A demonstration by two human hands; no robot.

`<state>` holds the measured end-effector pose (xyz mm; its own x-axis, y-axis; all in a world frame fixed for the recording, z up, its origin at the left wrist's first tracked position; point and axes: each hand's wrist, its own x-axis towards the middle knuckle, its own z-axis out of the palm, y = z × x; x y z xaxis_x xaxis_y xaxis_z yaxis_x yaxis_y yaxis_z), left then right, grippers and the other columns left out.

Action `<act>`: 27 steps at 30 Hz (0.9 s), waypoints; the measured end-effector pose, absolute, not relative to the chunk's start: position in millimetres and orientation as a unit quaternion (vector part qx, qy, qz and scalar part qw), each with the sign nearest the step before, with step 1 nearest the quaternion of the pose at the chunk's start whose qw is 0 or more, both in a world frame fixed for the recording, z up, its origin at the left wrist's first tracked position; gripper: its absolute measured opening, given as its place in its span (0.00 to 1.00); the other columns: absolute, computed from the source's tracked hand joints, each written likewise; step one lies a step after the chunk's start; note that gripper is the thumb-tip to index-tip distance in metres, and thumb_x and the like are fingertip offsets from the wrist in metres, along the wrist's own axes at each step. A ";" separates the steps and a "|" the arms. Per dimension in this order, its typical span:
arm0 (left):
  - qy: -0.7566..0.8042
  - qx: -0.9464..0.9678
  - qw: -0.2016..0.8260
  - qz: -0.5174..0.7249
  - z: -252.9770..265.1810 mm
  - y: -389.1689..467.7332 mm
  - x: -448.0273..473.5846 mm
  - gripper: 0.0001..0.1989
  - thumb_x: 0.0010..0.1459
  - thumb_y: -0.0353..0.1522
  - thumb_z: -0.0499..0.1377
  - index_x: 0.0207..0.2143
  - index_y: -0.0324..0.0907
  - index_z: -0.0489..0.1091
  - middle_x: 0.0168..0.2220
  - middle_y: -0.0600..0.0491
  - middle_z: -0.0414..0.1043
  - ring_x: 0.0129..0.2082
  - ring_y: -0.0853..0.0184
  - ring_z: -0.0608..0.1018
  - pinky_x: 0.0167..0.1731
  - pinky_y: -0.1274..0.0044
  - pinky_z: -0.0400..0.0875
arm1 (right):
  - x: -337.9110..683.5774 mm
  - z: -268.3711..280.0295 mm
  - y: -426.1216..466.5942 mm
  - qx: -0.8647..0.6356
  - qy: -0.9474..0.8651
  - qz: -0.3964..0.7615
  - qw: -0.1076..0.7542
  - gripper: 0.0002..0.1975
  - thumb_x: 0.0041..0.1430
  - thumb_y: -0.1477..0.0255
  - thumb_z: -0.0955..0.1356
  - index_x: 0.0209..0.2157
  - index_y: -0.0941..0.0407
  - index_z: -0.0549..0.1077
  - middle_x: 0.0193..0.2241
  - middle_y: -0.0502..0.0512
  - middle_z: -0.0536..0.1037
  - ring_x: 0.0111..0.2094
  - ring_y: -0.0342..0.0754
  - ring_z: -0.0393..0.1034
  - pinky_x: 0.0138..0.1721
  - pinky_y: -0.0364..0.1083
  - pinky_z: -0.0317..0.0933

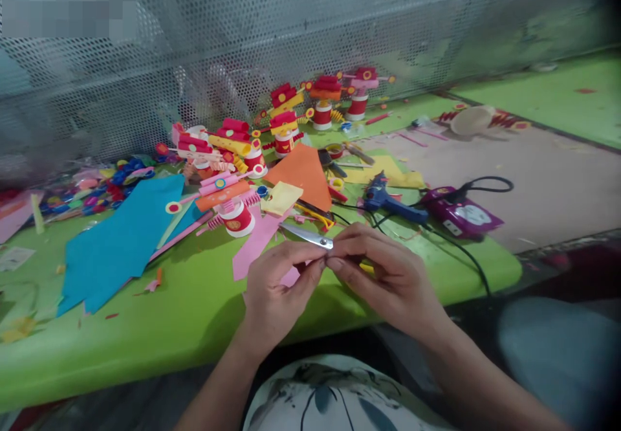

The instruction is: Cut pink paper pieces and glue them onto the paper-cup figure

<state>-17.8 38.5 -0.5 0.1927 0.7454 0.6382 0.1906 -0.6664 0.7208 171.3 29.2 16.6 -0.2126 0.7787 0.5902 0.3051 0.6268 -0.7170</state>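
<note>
My left hand (281, 282) and my right hand (381, 276) meet at their fingertips above the green table's (204, 327) front part. Both are closed in a pinch; whatever lies between the fingers is hidden or too small to name. Just beyond the fingertips show the metal blades of a pair of scissors (305, 233); my hands cover its handles, and I cannot tell whether they touch it. Pink paper (257, 243) lies under and beside my left hand. Left of that stands a red-and-white paper cup figure (239, 217) with pink and orange paper rolls on top.
Several similar cup figures (323, 115) stand further back. A blue glue gun (388, 201) with a cord and a purple box (458, 214) lie at right. Blue sheets (126, 237), an orange sheet (303, 172) and colourful scraps cover the left and middle. A perforated metal screen (272, 23) rises behind.
</note>
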 end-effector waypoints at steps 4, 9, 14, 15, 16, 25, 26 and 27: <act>0.335 0.712 0.293 0.543 -0.9 40.5 -19.1 0.08 0.61 0.23 0.67 0.40 0.43 0.79 0.36 0.56 0.83 0.34 0.75 0.81 0.37 0.84 0.77 | 170.3 15.7 29.5 -0.375 -0.739 0.228 0.512 0.05 0.67 0.78 0.72 0.40 0.53 0.78 0.36 0.52 0.79 0.37 0.44 0.76 0.37 0.43 0.69; 0.343 0.697 0.331 0.535 -2.9 42.5 -21.8 0.04 0.61 0.26 0.68 0.38 0.42 0.80 0.33 0.55 0.83 0.31 0.74 0.80 0.34 0.84 0.77 | 169.4 15.2 31.6 -0.383 -0.733 0.234 0.512 0.05 0.67 0.78 0.72 0.39 0.53 0.78 0.35 0.51 0.79 0.35 0.43 0.76 0.35 0.41 0.69; 0.323 0.715 0.256 0.565 -5.4 44.3 -23.9 0.05 0.63 0.25 0.67 0.40 0.42 0.79 0.35 0.54 0.83 0.33 0.72 0.82 0.36 0.81 0.79 | 168.3 17.0 31.0 -0.370 -0.755 0.210 0.499 0.05 0.67 0.78 0.72 0.40 0.53 0.79 0.36 0.52 0.79 0.37 0.43 0.77 0.36 0.41 0.70; 0.312 0.728 0.221 0.569 -5.8 44.9 -25.2 0.06 0.63 0.24 0.66 0.41 0.42 0.79 0.36 0.53 0.83 0.35 0.71 0.83 0.38 0.80 0.80 | 170.3 17.3 31.1 -0.369 -0.761 0.206 0.493 0.05 0.67 0.77 0.72 0.41 0.53 0.79 0.37 0.52 0.80 0.37 0.44 0.77 0.36 0.42 0.70; 0.304 0.744 0.174 0.570 -6.2 45.5 -26.9 0.08 0.64 0.23 0.66 0.43 0.42 0.79 0.38 0.52 0.84 0.37 0.70 0.84 0.40 0.79 0.80 | 174.0 17.2 31.8 -0.371 -0.765 0.196 0.488 0.05 0.67 0.76 0.72 0.42 0.53 0.79 0.38 0.53 0.80 0.37 0.44 0.78 0.36 0.42 0.70; 0.274 0.797 -0.120 0.525 -12.8 47.3 -38.2 0.15 0.61 0.21 0.68 0.50 0.37 0.76 0.42 0.45 0.85 0.40 0.63 0.86 0.39 0.74 0.82 | 275.0 -12.2 77.2 -0.685 -0.699 -0.160 0.130 0.20 0.72 0.61 0.67 0.55 0.59 0.80 0.54 0.66 0.82 0.51 0.65 0.79 0.46 0.56 0.72; 0.277 0.795 -0.123 0.525 -13.3 47.2 -37.7 0.15 0.61 0.21 0.68 0.49 0.38 0.76 0.42 0.45 0.85 0.40 0.64 0.86 0.39 0.74 0.82 | 283.9 -16.1 82.5 -0.695 -0.698 -0.159 0.074 0.22 0.72 0.61 0.66 0.57 0.59 0.79 0.54 0.67 0.82 0.53 0.67 0.78 0.49 0.57 0.71; 0.279 0.793 -0.125 0.527 -13.7 47.3 -37.0 0.15 0.60 0.21 0.68 0.49 0.38 0.76 0.41 0.46 0.85 0.39 0.64 0.86 0.39 0.74 0.82 | 290.6 -19.4 87.0 -0.699 -0.697 -0.153 0.045 0.23 0.71 0.61 0.66 0.58 0.60 0.78 0.53 0.68 0.82 0.54 0.68 0.78 0.50 0.58 0.71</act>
